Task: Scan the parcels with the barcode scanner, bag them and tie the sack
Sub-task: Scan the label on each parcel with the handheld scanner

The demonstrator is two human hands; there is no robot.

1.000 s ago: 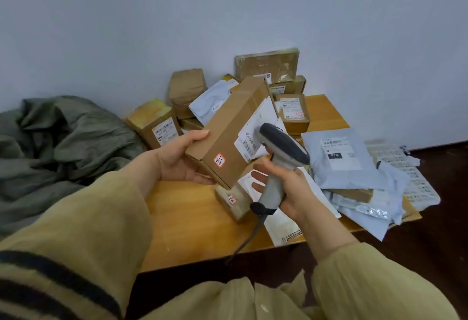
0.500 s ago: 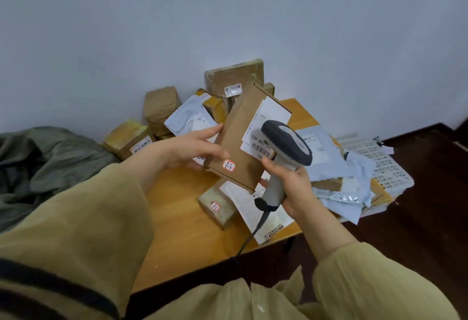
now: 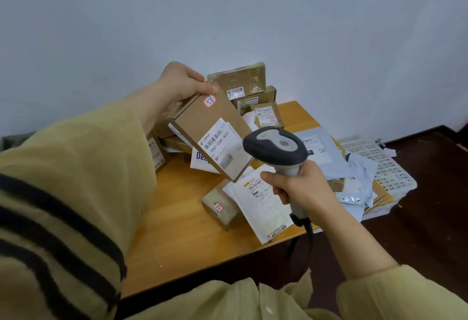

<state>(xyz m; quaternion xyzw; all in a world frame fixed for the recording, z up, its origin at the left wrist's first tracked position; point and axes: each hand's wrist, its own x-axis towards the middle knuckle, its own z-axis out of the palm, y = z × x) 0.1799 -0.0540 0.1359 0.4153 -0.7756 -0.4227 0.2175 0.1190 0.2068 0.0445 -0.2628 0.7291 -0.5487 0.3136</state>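
Scanning step in hand. The left-hand grip (image 3: 182,84) holds the top end of a cardboard parcel (image 3: 202,122), tilted above the tabletop (image 3: 177,223), label (image 3: 219,139) facing the barcode scanner (image 3: 274,147). The right-hand grip (image 3: 301,188) is curled round the scanner's handle, its head just beside the label. Next move, as judged: level the scanner on the barcode, confirm the read, then bag the parcel.

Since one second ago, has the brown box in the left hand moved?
Yes: the brown box has swung upward, its stickered end now level with the stacked parcels.
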